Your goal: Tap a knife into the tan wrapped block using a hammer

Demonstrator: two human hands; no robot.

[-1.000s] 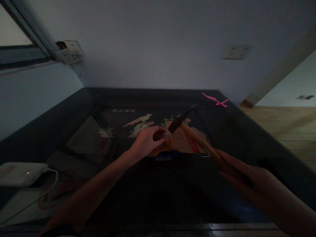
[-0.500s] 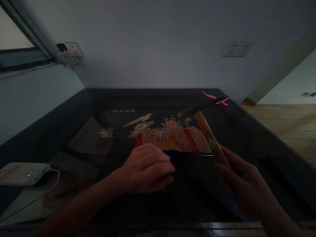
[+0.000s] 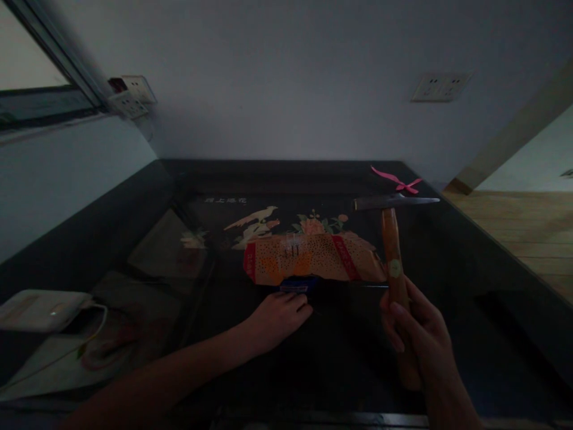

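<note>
My right hand is closed round the wooden handle of a hammer. The hammer stands nearly upright, its metal head across the top, with a blunt face to the left and a thin wedge to the right. My left hand is low over the dark table, its fingers curled at the front edge of a small blue packet. Behind the packet lies a flattened tan and red cardboard piece with dark dots, partly covering the packet. My left fingertips are partly hidden.
The dark glossy table carries a printed bird and flowers. A pink ribbon lies at the back right. On the left is a white device with a cable. A dark flat object lies at the right. Sockets are on the wall.
The hammer has swung from tilting left to nearly upright, its head now further right. My left hand has moved down and back, showing more of the blue packet.
</note>
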